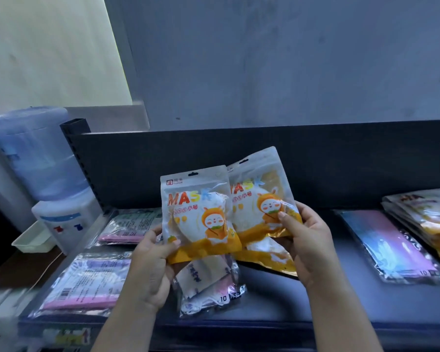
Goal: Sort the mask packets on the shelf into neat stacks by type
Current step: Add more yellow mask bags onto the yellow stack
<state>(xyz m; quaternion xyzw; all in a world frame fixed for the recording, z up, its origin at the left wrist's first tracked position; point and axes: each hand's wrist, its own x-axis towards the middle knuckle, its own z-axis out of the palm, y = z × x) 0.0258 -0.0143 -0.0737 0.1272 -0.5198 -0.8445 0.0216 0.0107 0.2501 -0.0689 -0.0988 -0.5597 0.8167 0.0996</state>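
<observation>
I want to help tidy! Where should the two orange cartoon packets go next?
Probably onto the rightmost stack of orange-and-white plastic packets: the front packet in the left hand and the rear packet in the right hand share its orange print.

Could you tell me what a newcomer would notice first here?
Two orange-and-white cartoon-rabbit mask packets fill the centre, one held in the left hand, the other pinched by the right hand. A stack of similar orange packets lies far right on the dark shelf; a pale blue water bottle stands far left.
</observation>
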